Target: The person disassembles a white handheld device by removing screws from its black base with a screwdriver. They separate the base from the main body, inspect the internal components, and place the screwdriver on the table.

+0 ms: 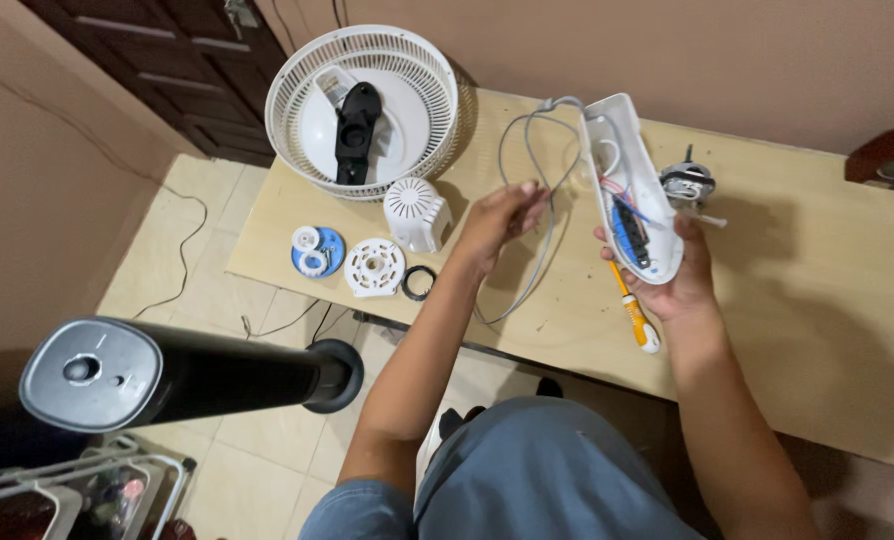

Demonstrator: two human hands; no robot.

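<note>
At centre frame, left hand (495, 222) pinches the grey cable (539, 200); right hand (672, 275), fingers clenched, grips the white switch housing (629, 180) and a yellow screwdriver (634, 310) above the wooden table (817, 300).

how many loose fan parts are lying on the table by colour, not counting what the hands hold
White: 3 – fan grille, motor cover, round disc
Blue: 1 – round piece
Black: 1 – ring
Metal: 1 – motor part
Total: 6
</note>
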